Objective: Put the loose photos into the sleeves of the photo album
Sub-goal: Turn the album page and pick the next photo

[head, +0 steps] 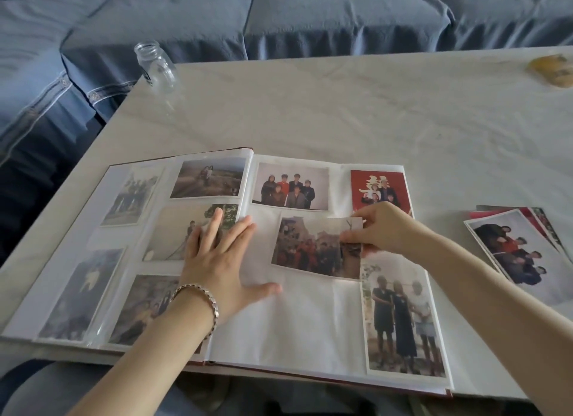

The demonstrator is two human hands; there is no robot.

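Observation:
The photo album (pixel 288 328) lies open on the table, its left page full of photos in sleeves. On the right page, my right hand (pixel 383 228) pinches the right edge of a group photo (pixel 313 248) lying at the middle sleeve. My left hand (pixel 221 260), a bracelet on its wrist, presses flat with straight fingers across the album's centre fold. A pile of loose photos (pixel 524 254) sits on the table to the right of the album.
A glass jar (pixel 156 66) stands at the table's far left corner. A yellowish object (pixel 553 69) lies at the far right edge. A blue-grey sofa (pixel 279 15) runs behind the white table (pixel 341 111).

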